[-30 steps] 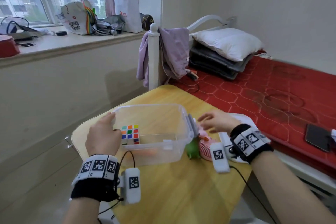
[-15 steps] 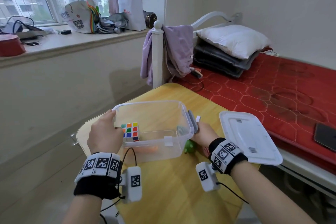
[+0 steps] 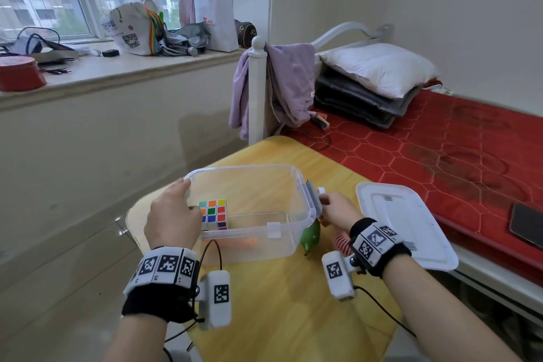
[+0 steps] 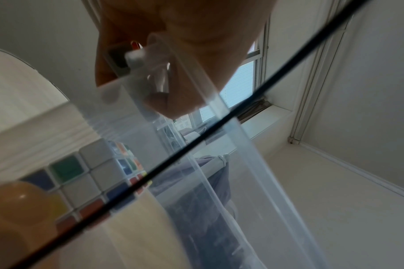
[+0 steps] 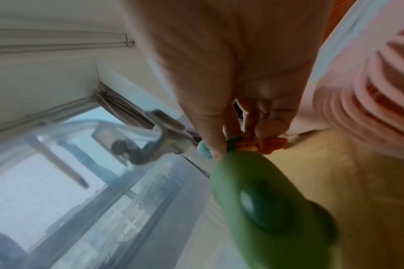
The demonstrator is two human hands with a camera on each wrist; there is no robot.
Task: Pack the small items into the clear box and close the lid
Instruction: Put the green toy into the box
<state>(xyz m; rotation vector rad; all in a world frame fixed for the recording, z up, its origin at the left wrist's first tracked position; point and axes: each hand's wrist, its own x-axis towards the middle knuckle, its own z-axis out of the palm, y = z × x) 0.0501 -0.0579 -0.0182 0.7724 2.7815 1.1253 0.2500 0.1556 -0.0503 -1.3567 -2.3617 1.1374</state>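
A clear box (image 3: pixel 289 232) stands on the yellow table (image 3: pixel 282 297), with a colour cube (image 3: pixel 214 212) and an orange piece (image 3: pixel 245 242) inside. My left hand (image 3: pixel 188 200) grips the box's left rim (image 4: pixel 196 102), fingers curled over it. On the right, beside the grey latch (image 3: pixel 312 196), my right hand (image 3: pixel 324 209) reaches down. In the right wrist view its fingertips (image 5: pixel 215 149) pinch a small orange toy (image 5: pixel 268 143) just behind a green toy (image 5: pixel 265 200). The white lid (image 3: pixel 411 214) lies flat to the right, off the box.
A pink round fan (image 3: pixel 342 241) lies between the green toy (image 3: pixel 310 236) and the lid. The lid overhangs the table's right edge toward a red bed (image 3: pixel 440 150) with a phone (image 3: pixel 527 223). A low wall and a cluttered sill stand to the left.
My right hand has come down from above the lid and fan to the gap beside the box's latch and pinched the small orange toy. The left hand stays on the rim.
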